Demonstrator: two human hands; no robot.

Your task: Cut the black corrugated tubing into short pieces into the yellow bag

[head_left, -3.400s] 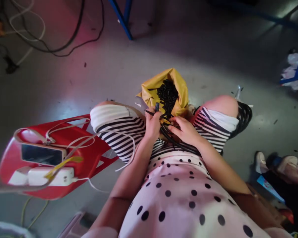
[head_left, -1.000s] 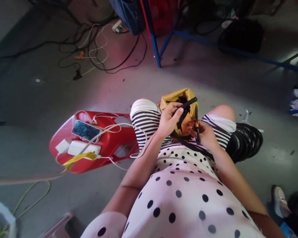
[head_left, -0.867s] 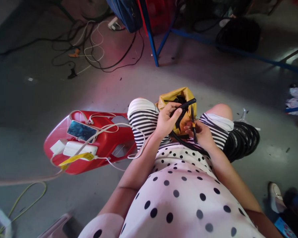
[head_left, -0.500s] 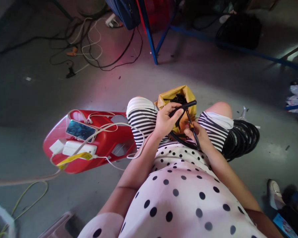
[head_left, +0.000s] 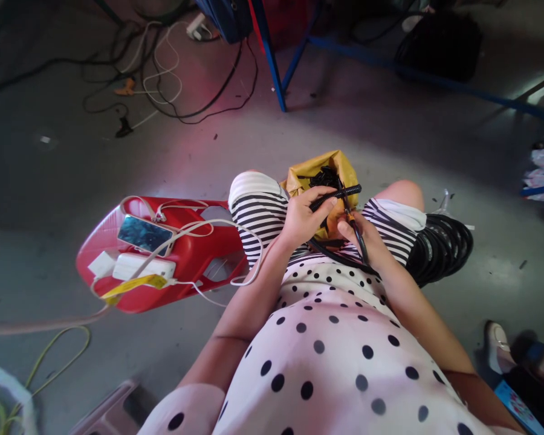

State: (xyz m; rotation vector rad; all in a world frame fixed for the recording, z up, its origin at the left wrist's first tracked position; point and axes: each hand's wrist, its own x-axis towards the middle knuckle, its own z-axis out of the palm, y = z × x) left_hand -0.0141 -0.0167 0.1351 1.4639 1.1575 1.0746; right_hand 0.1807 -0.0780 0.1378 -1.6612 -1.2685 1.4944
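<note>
My left hand (head_left: 300,216) is closed round a black ribbed cable (head_left: 344,193), whose free end sticks out to the right past my fingers. In my right hand (head_left: 365,237) are black-handled pliers (head_left: 358,237) with orange near the pivot. Their jaws point away from me and cross the cable a little short of its end. Whether the jaws are closed on it is too small to tell. Right below the cable, between my knees, a yellow bag (head_left: 309,168) gapes with small black pieces (head_left: 325,177) inside. Black cable also runs across my lap.
A red plastic stool (head_left: 194,251) on the left carries a phone (head_left: 145,234), a white power bank (head_left: 142,266) and cords. A black cable coil (head_left: 444,248) lies by my right knee. A blue frame leg (head_left: 274,66) stands ahead. Another person's shoe (head_left: 497,345) shows at right.
The pliers have shifted slightly away from me, and their tips now reach beyond the cable. My left hand keeps its grip. The whole view has shifted a little.
</note>
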